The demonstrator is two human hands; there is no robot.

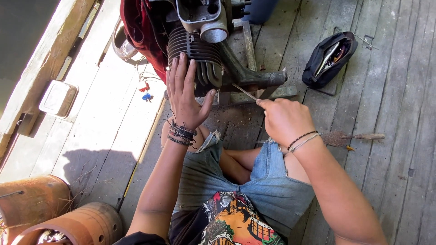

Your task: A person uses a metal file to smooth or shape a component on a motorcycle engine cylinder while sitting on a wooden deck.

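Note:
A dark finned engine cylinder [196, 54] with a metal housing on top stands on the wooden floor ahead of my knees. My left hand [185, 93] lies flat against the fins, fingers spread, several woven bracelets at the wrist. My right hand [282, 119] is closed around a thin metal tool [245, 92], whose tip points at the lower side of the engine near its metal stand [265, 78].
A black pouch [329, 58] with tools lies open at the upper right. A rusty trowel-like tool [352, 136] lies by my right wrist. Red cloth [141, 31] hangs at the engine's left. Rusty cylinders [54, 215] stand at lower left, a metal plate [58, 98] on the left boards.

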